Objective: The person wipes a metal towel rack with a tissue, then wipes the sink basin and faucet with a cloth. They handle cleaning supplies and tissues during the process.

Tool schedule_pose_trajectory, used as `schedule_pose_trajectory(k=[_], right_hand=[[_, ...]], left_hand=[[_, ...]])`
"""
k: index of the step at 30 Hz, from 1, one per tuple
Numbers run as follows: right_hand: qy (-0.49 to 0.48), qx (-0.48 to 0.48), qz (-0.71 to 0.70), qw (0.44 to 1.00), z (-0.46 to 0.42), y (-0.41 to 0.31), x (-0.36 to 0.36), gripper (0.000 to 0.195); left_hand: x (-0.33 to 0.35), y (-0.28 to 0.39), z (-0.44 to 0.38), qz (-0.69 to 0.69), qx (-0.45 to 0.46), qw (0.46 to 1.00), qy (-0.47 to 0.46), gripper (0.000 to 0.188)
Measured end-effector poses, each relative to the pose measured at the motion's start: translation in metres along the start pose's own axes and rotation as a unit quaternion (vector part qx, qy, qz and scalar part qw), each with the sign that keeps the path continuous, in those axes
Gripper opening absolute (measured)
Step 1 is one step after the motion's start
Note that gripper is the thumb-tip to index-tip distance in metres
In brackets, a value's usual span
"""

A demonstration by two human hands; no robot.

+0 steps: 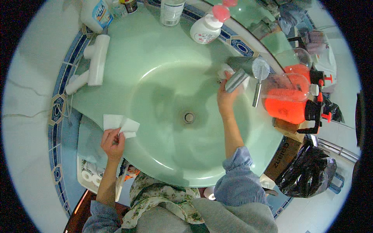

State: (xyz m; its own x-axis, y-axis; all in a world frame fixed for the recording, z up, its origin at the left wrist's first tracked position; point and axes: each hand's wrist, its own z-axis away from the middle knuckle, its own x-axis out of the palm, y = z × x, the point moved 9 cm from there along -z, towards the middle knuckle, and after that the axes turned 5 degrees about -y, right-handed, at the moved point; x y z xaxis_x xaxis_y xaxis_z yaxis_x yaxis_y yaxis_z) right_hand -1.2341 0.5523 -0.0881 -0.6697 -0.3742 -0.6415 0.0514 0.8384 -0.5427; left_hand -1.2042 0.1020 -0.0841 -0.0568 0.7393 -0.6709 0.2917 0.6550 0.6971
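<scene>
Pale green sink basin point(163, 137) lies before me, a round drain point(189, 117) in its middle. Over the basin's left rim, my left hand point(113, 142) pinches a folded white paper tissue point(121, 123) between thumb and fingers. My right hand point(226, 97) reaches under the spout of a metal faucet point(236, 81) at the basin's right side. White tissue point(225, 69) shows around its fingertips, behind the spout. Part of that hand is hidden by the spout. The faucet's thin lever point(257, 94) points toward me.
A white hair dryer point(97, 61) with a cord lies on the left counter. Along the back stand a cleaner bottle point(97, 14), a clear bottle point(172, 11) and a pink-topped pump bottle point(206, 29). An orange spray bottle point(284, 109) sits right, above a black plastic bag point(309, 171).
</scene>
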Motion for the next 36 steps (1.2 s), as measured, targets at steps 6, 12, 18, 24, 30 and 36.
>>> schedule_pose_trajectory(k=[6, 12, 18, 24, 30, 36], right_hand=[[-0.194, -0.068, 0.079, 0.975, 0.060, -0.025, 0.093, 0.037], [-0.382, -0.004, -0.118, 0.916, 0.186, -0.095, 0.145, 0.017], [-0.663, 0.072, -0.213, 0.714, 0.223, -0.115, 0.114, 0.013], [-0.178, 0.123, -0.241, 0.946, 0.053, -0.108, 0.147, 0.015], [-0.458, 0.021, -0.325, 0.827, 0.197, -0.217, 0.120, 0.019], [-0.650, -0.156, -0.317, 0.672, 0.231, -0.231, 0.056, 0.011]], left_hand=[[0.000, -0.003, 0.003, 0.005, -0.012, 1.000, -0.001, 0.019], [-0.001, 0.004, 0.000, 0.002, 0.015, 1.000, 0.018, 0.019], [-0.004, 0.001, 0.003, 0.009, -0.007, 1.000, 0.017, 0.017], [-0.004, -0.013, 0.004, 0.053, -0.035, 0.997, 0.043, 0.012], [-0.013, -0.066, 0.021, 0.354, -0.221, 0.903, 0.099, 0.011], [-0.043, -0.069, 0.021, 0.523, -0.226, 0.809, 0.143, 0.012]])
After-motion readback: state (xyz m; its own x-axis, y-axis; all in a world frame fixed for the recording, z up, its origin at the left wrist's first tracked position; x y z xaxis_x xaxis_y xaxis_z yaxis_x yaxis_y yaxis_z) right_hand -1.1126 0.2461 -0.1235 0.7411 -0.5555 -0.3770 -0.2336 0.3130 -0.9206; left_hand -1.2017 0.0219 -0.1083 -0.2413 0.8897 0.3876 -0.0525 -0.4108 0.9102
